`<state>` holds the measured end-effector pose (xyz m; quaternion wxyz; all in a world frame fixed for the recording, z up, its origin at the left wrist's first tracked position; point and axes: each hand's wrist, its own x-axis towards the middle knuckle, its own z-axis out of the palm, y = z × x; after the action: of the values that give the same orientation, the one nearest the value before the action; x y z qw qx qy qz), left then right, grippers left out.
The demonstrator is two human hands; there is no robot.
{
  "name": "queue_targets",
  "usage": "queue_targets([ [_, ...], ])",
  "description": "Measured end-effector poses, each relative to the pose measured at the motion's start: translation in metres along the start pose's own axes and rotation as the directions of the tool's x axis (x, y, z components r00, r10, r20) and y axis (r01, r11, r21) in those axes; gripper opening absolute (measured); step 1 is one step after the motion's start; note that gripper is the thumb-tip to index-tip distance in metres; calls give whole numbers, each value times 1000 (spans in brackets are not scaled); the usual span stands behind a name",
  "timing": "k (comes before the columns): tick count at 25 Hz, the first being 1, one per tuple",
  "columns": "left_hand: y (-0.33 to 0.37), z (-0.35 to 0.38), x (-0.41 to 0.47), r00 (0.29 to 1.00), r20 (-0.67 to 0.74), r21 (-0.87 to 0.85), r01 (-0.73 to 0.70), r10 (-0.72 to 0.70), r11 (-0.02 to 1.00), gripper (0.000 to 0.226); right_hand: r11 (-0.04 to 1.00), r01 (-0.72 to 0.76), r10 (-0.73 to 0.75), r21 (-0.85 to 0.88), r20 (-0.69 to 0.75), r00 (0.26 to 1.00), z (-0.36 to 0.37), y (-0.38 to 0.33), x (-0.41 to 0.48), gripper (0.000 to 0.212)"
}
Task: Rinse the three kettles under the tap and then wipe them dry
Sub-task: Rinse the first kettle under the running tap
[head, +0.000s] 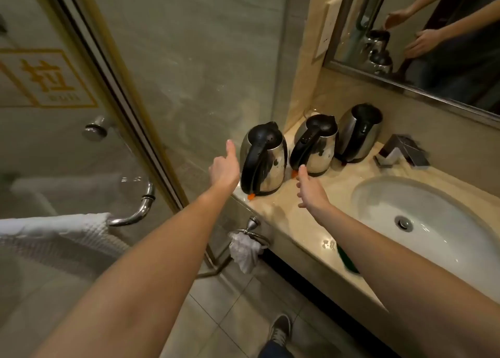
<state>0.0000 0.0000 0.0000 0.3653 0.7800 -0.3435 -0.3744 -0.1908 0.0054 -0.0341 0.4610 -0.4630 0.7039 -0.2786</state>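
Left hand [224, 168] and right hand [311, 192], fingers open and empty, flanked the nearest kettle [272, 163]: probably slick steel, best taken by its handle [253, 165]

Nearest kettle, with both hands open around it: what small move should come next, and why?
Probably close the left hand and right hand on the nearest kettle and lift it. Both hands flank it, open, holding nothing; it stands on the counter, not yet under the tap.
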Motion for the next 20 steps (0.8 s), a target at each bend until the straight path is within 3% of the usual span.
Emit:
queue_targets([
  [7,13,41,21,996,17,-5,86,-86,996,83,999,-38,40,-17,132,990,14,5,52,65],
  [13,10,55,23,987,41,-126,162,-158,979,90,998,-60,54,32,153,987,24,0,69,62],
  [20,3,53,15,990,-52,-265,114,-132,957,74,996,-89,82,31,181,980,22,-2,58,64],
])
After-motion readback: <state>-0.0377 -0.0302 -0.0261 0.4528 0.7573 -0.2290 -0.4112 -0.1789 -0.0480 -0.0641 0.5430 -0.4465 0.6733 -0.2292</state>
